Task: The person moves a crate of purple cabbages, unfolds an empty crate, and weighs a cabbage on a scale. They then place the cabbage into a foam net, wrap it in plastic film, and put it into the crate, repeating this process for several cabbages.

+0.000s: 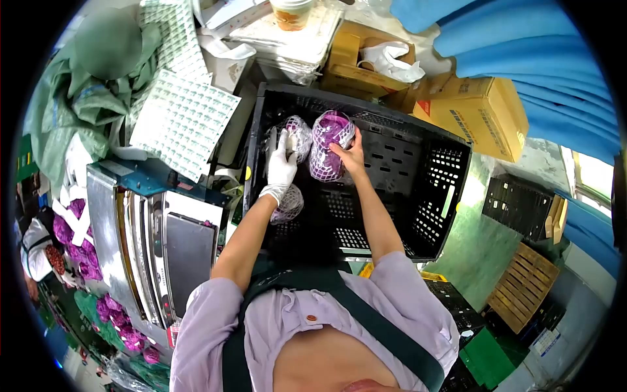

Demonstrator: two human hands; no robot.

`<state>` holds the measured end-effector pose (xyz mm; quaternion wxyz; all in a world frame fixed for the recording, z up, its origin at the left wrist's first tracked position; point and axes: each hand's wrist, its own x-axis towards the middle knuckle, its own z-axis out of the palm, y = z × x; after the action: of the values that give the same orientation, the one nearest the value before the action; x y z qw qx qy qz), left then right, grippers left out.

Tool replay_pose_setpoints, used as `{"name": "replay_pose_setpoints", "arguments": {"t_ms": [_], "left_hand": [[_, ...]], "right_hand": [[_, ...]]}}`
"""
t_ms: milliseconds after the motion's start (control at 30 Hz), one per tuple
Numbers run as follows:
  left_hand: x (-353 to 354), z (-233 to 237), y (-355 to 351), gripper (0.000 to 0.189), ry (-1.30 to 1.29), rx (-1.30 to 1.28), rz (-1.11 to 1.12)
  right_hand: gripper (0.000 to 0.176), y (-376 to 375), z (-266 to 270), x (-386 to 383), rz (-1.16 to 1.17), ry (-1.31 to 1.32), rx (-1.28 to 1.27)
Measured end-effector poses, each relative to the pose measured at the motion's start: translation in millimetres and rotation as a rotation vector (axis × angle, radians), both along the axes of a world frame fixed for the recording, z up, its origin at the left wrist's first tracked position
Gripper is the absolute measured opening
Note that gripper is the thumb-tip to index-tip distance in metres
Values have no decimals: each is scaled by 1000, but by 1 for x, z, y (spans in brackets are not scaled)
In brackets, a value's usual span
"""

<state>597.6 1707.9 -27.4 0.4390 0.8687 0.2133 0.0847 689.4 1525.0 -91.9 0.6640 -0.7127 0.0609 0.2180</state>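
Note:
My right hand (351,155), bare, is closed on the side of a red cabbage (326,145) in a white foam net, thumb on top of it. My left hand (281,168) wears a white glove; its fingers stretch out against a second netted red cabbage (299,138) just left of the first. Below the left wrist lies another netted cabbage (288,206), partly covered by the glove and forearm. All of these are inside a black plastic crate (408,176), at its left side.
Left of the crate stands a metal machine (117,235) with printed label sheets (186,121) above it. Behind are cardboard boxes (470,114) and a paper cup (291,14). More purple cabbages (78,238) lie far left. A wooden pallet (522,287) is on the right.

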Motion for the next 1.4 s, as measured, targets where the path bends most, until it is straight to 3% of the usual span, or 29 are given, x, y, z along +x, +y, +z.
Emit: {"name": "replay_pose_setpoints", "arguments": {"t_ms": [33,133,167,233,300,333,367,400,433,500,533,567,633,700,733,767,867,900,967,1000,1033,1100,1167,1233,1300,1367,1400], "left_hand": [[2,19,3,64,143,-204,0],[-11,12,14,63,33,70,2],[-18,37,14,57,43,-28,-9],[-43,85,16,48,29,-82,-42],[-79,117,19,40,30,-126,-79],[-101,125,20,37,-11,-178,-71],[-125,134,24,34,-57,-214,-44],[-148,145,31,33,-91,-217,-45],[-171,156,39,33,-122,-215,-41],[-218,190,54,32,-21,-579,211],[-241,200,64,30,-51,-682,353],[-263,188,72,29,-78,-427,382],[-317,205,94,29,-179,-439,545],[-368,216,111,28,-186,-294,695],[-390,225,117,28,-218,-307,796],[-411,237,122,28,-252,-324,891],[-479,250,142,29,-251,-160,1051],[-503,243,148,29,-325,-229,1121],[-547,251,163,28,-346,-295,1254],[-577,235,174,29,-339,-197,1285],[-607,219,186,31,-332,-99,1318],[-652,234,208,38,-491,-316,1522],[-736,192,245,50,-290,-37,1653],[-789,192,282,71,-462,-66,1699],[-841,175,323,95,-104,-18,1905],[-885,128,368,114,-212,-236,1970],[-895,114,386,121,-104,-272,1968]], "right_hand": [[103,-4,-1,2,38,14,-64],[102,-20,-12,8,186,-77,-340],[101,-25,-17,11,234,-80,-408],[93,-22,24,15,301,80,-439],[82,-40,-10,24,256,68,-374],[63,-26,36,15,215,207,-276],[60,-24,39,11,189,218,-205],[59,-25,44,11,235,158,-297],[60,-54,-24,36,362,-140,-444],[61,-4,73,14,455,-345,-887],[56,8,75,12,416,-600,-854],[47,15,66,22,432,-798,-848],[39,88,142,-16,470,-692,-607],[29,156,187,-62,551,-749,-259],[24,188,217,-99,626,-633,-132],[20,213,245,-136,770,-688,-119],[15,264,260,-233,1168,-824,-9],[14,276,268,-271,1274,-947,143],[15,289,247,-326,1472,-913,288],[16,294,239,-350,1555,-928,340],[16,297,230,-369,1628,-907,390],[17,298,200,-394,1721,-703,272],[14,305,188,-406,1615,-993,381],[12,307,181,-401,1574,-995,314],[12,307,180,-395,1666,-972,210],[13,303,160,-386,1688,-997,151],[14,301,146,-378,1743,-940,117]]}}
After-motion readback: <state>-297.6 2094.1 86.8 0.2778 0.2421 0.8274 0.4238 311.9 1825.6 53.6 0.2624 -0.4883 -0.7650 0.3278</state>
